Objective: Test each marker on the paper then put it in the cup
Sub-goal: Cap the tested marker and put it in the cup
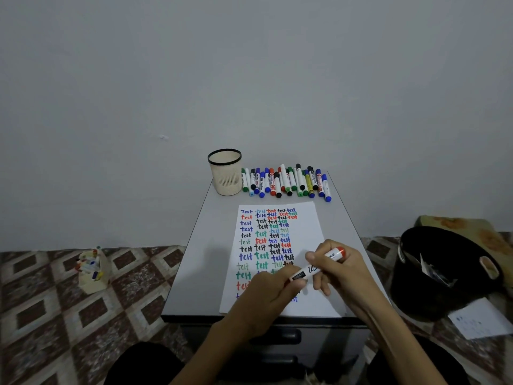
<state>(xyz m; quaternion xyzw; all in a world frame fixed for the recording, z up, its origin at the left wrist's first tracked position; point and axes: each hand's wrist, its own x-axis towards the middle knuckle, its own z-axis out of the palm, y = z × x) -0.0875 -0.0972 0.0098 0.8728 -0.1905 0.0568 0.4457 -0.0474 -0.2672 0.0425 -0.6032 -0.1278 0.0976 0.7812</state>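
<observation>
Left hand (pixel 273 295): fingers curled, pinching the near end of a white, red-ended whiteboard marker (pixel 313 269). Right hand (pixel 337 269): fingers wrapped round its barrel. Marker tilted over a white paper sheet (pixel 308 226) covered in coloured "test" words. Beyond the hands: row of assorted capped markers (pixel 286 182), with a beige slotted plastic cup (pixel 225 173) far left.

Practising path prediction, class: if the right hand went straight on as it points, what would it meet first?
The right hand would likely cross the paper and meet the row of markers beside the cup; depth unclear.
</observation>
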